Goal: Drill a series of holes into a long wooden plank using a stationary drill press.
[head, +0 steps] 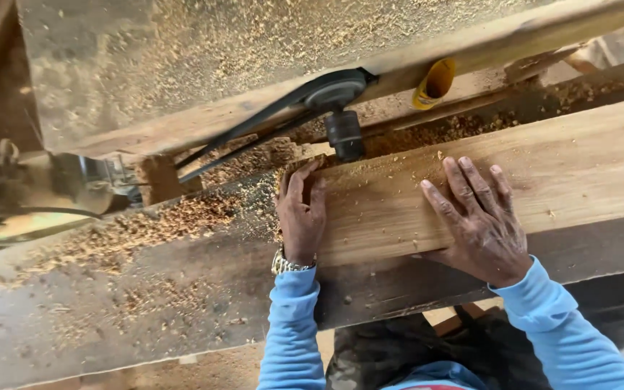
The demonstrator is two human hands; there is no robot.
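A long pale wooden plank (557,166) lies across a sawdust-covered machine table (110,289). My left hand (301,213) presses flat on the plank's left end, fingers pointing away from me, a metal watch on the wrist. My right hand (479,224) rests palm down on the plank further right, fingers spread. Both arms wear light blue sleeves. Just beyond the left hand stands a dark pulley with a belt (337,97) and a black cylinder (344,135) below it.
Heaps of sawdust (175,220) cover the table left of the plank. A yellow tube end (435,83) pokes out under a wooden beam (514,36) at the back. Metal machine parts (45,184) sit at far left. A dark lower board (594,249) runs under the plank.
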